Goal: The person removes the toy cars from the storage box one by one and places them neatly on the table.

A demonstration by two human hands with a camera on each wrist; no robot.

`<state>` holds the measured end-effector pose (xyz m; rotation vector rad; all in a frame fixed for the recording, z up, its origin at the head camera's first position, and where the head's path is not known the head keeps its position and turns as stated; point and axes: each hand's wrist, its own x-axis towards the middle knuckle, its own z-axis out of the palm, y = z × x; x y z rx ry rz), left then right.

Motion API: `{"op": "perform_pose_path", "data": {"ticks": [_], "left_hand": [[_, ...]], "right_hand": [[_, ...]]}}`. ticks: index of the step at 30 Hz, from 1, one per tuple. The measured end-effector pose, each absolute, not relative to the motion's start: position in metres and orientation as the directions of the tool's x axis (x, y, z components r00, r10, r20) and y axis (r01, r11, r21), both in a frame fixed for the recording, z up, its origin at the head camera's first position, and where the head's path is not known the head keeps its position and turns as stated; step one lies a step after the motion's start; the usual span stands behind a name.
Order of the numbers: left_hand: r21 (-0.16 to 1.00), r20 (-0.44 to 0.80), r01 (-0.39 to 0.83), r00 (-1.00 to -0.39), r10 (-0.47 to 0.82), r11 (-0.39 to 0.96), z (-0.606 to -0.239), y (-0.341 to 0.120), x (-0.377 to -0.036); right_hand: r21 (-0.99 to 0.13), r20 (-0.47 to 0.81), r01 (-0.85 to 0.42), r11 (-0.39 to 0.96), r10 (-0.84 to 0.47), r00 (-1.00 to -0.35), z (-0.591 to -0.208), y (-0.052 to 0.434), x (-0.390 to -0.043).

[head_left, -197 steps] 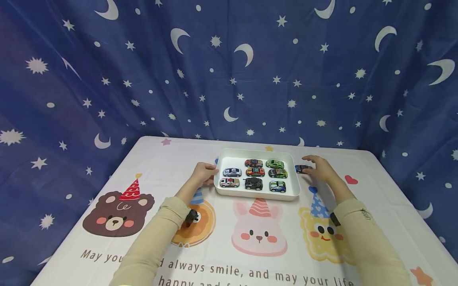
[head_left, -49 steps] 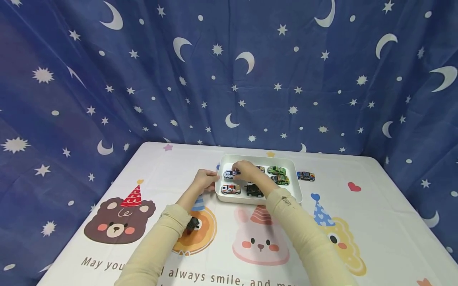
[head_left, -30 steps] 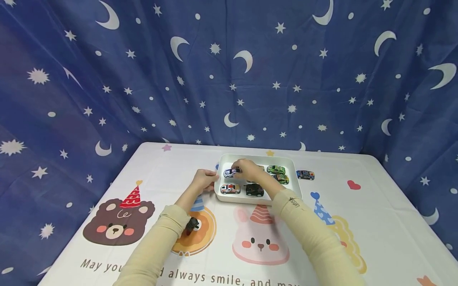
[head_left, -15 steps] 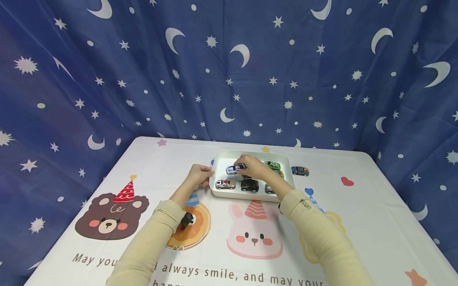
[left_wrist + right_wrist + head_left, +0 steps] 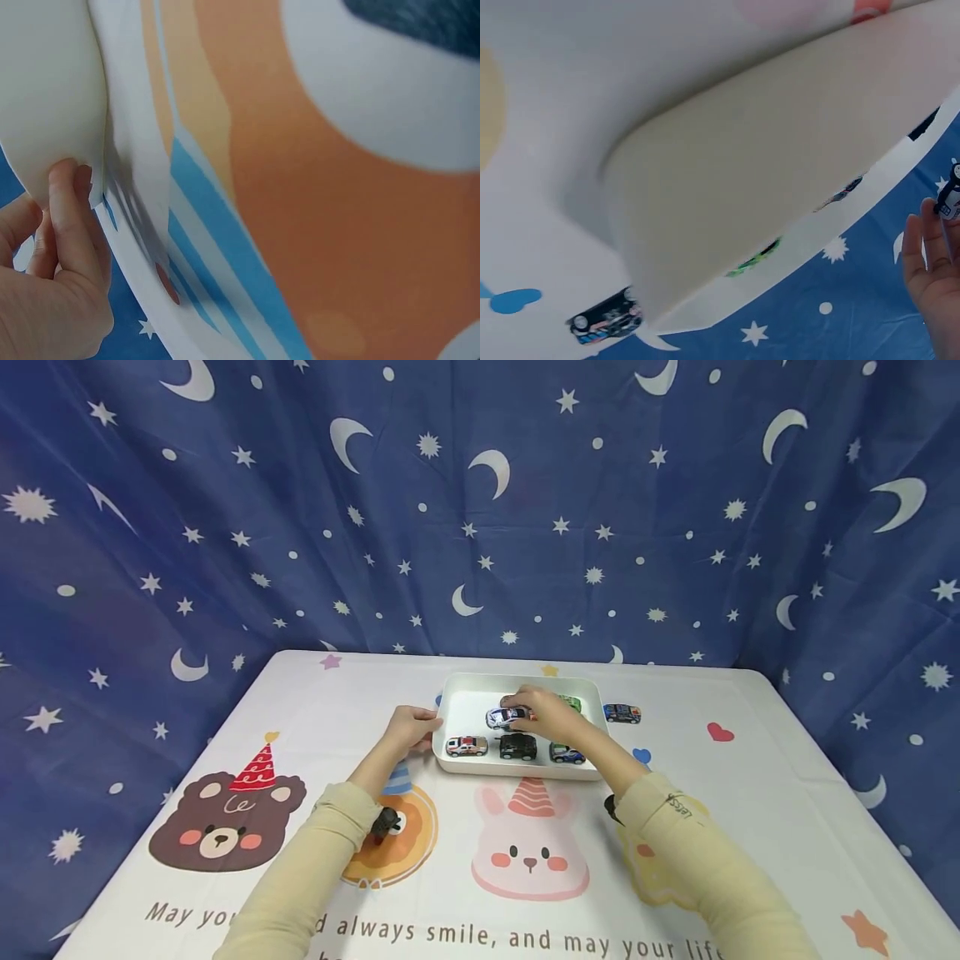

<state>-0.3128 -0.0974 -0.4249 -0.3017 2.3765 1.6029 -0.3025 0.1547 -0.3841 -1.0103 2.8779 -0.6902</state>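
Right hand (image 5: 547, 714): held over the white tray (image 5: 468, 687), fingers pinched on a white-and-blue toy car (image 5: 507, 717), which is lifted just above the tray floor near the middle of the tray. In the right wrist view the fingertips (image 5: 930, 247) and a small part of the held car (image 5: 951, 196) are seen at the right edge.

Left hand (image 5: 408, 727): set against the tray's left wall, fingers curled on the rim; in the left wrist view the fingertips (image 5: 64, 191) are seen touching the tray's rounded corner (image 5: 45, 97).

Tray contents, front row, left to right: a white toy car with red marking (image 5: 467, 746), a black toy car (image 5: 518, 746), a blue-and-green toy car (image 5: 566, 753). At the back right a green toy car (image 5: 572, 702) is partly hidden by the right hand.

Outside the tray: a dark blue toy car (image 5: 622, 713) stands on the tablecloth (image 5: 750, 793) just beside the tray's right wall.

Tablecloth: white, printed with a bear in a party hat (image 5: 225, 814), a pink rabbit (image 5: 530, 852) and lettering.

Backdrop: blue curtain (image 5: 300, 527) with moons and stars.
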Motion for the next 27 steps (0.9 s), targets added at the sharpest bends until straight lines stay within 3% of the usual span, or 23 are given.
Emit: {"op": "perform_pose_path", "data": {"ticks": [27], "left_hand": [[0.878, -0.315, -0.308, -0.948, -0.043, 0.366, -0.427, -0.097, -0.314]], "right_hand": [[-0.368, 0.202, -0.552, 0.748, -0.516, -0.833, -0.381, 0.221, -0.263]]}}
